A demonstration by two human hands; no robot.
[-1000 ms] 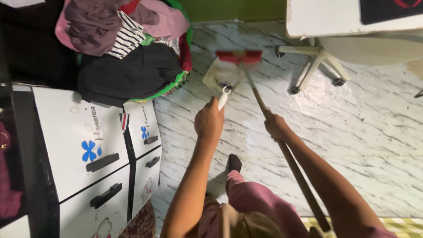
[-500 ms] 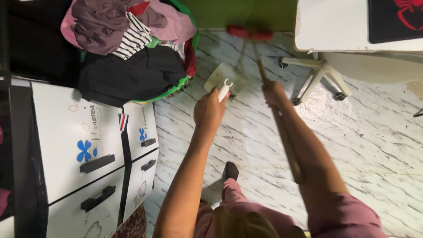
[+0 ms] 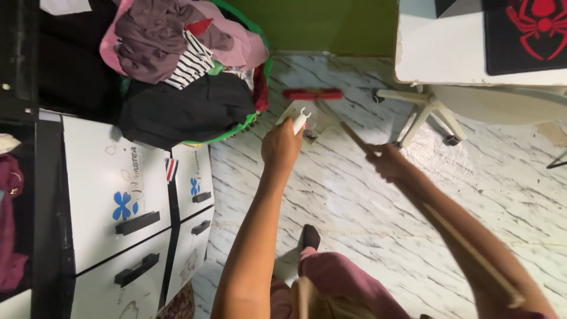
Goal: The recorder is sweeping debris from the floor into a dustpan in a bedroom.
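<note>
My left hand (image 3: 282, 146) grips the white handle of a pale dustpan (image 3: 295, 112) held low over the marble floor. My right hand (image 3: 390, 162) is closed around the wooden stick of a broom (image 3: 354, 139). The broom's red head (image 3: 312, 94) rests on the floor just beyond the dustpan, near the green wall. The stick runs back along my right forearm toward the lower right.
A green basket heaped with clothes (image 3: 189, 71) stands at the left. White drawers with black handles (image 3: 136, 201) lie below it. A white table (image 3: 472, 47) and a white chair base (image 3: 425, 112) stand at the upper right. My foot (image 3: 309, 237) is on the marble floor (image 3: 366, 218).
The broom head has slid farther away toward the green wall. Both hands have moved outward with it, and the view has shifted slightly.
</note>
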